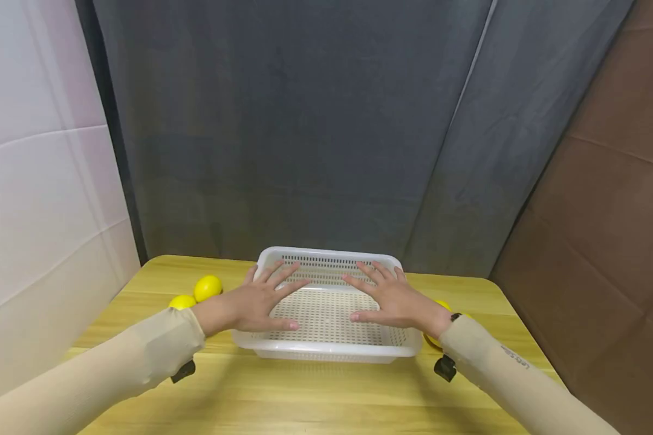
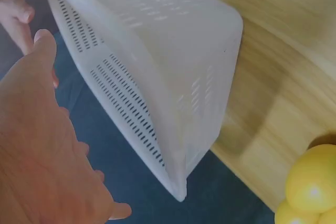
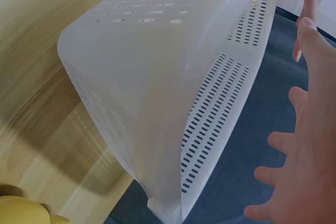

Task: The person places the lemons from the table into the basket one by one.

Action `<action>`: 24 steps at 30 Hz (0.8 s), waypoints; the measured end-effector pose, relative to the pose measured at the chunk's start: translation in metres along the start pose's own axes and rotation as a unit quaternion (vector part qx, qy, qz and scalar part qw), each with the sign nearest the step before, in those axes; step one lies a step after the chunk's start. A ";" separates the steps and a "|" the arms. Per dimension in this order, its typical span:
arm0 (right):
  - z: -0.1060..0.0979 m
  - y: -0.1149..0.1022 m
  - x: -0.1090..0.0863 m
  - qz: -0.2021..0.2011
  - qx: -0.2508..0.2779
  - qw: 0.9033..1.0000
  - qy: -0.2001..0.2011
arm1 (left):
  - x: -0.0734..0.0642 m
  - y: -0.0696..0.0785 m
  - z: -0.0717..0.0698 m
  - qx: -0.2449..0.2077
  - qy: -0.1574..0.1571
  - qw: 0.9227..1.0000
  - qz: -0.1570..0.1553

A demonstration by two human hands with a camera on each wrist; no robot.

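From where I stand, both grips look free: the left grip and the right grip each have fingers spread and palm turned down, with nothing held. The basket lies beneath and between them, its long side towards the person, so I'd judge either grip can reach the inside equally well. Its flat base sits on the surface and seems to keep it steady without help, which would explain why neither grip is on the rim; the wrist views show a gap between each palm and the white plastic.

Just outside the left grip, by its wrist, two lemons sit close together. More yellow shows under the right wrist, where other lemons are partly hidden; how many, I can't tell. Having fruit on both outer sides and the basket in the middle looks deliberate to me, a share within easy reach of each grip.

As for the basket itself, it is shallow, open-topped and slotted through walls and floor. Between the grips I see its bare floor, and no lemon lies on that part; what is under the palms is hidden from me. Beyond the grips hangs a dark curtain.
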State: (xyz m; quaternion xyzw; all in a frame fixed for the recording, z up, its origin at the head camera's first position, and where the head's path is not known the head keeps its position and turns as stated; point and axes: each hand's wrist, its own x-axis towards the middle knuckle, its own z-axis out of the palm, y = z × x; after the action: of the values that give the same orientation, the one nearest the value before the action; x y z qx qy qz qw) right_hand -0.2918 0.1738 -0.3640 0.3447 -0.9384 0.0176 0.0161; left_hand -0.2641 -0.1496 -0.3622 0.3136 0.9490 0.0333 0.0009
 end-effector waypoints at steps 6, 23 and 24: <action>-0.004 0.002 -0.006 -0.015 -0.005 1.000 0.020 | -0.005 -0.009 -0.008 -0.006 0.040 0.999 0.004; -0.016 0.017 -0.045 0.003 -0.021 0.998 0.052 | -0.054 -0.045 -0.025 -0.056 0.111 0.989 -0.082; -0.016 0.018 -0.047 0.003 -0.020 0.998 0.056 | -0.056 -0.047 -0.024 -0.057 0.115 0.988 -0.086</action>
State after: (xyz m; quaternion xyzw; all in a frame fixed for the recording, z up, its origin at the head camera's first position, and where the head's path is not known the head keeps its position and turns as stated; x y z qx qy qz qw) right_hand -0.2670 0.2186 -0.3507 0.3399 -0.9373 0.0185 0.0753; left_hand -0.2471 -0.2219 -0.3427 0.2241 0.9628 0.1232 -0.0872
